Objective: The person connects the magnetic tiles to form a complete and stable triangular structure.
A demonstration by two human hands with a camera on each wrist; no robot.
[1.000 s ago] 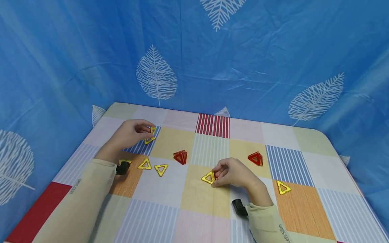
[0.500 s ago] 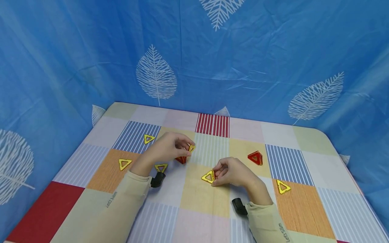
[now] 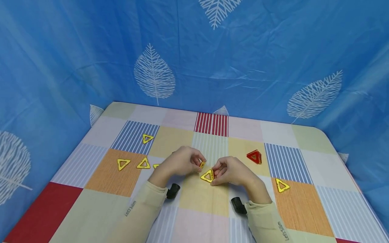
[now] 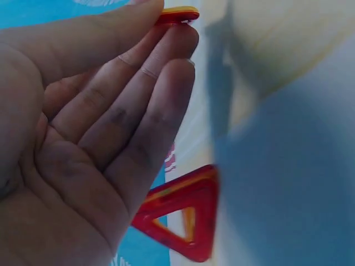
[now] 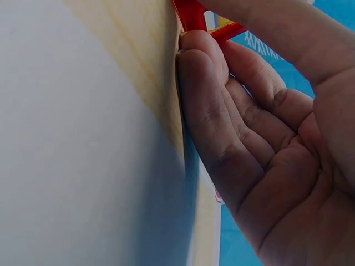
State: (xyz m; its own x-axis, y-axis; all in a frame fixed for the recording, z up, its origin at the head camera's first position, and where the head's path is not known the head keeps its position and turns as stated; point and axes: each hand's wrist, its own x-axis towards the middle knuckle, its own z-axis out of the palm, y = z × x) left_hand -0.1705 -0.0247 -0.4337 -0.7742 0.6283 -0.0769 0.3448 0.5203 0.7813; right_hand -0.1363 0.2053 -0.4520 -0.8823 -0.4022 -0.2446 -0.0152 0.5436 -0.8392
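Observation:
Between its thumb and fingertips my left hand [image 3: 181,162] pinches a small triangular magnetic tile [image 3: 202,164]. Its edge shows yellow over red in the left wrist view. My right hand [image 3: 233,172] pinches an upright red triangular tile [image 5: 191,15], which meets a yellow triangular tile [image 3: 204,180] lying in front of its fingertips. The left hand's tile is just behind and left of that pair, a small gap away. Below the left hand's fingers, a red triangle piece [image 4: 206,221] stands on the table; the left hand mostly hides it in the head view.
On the left lie loose yellow triangular tiles [image 3: 123,164], one partly behind the left wrist. Another yellow tile [image 3: 147,138] lies farther back. A red triangle pyramid [image 3: 255,157] stands behind the right hand, and a yellow tile [image 3: 282,185] lies on the right. A blue curtain [image 3: 194,67] borders the patchwork-covered table.
From the back left, my left hand has carried its tile rightward and nearer, up close to the right hand. The right hand has stayed in place, holding its red tile.

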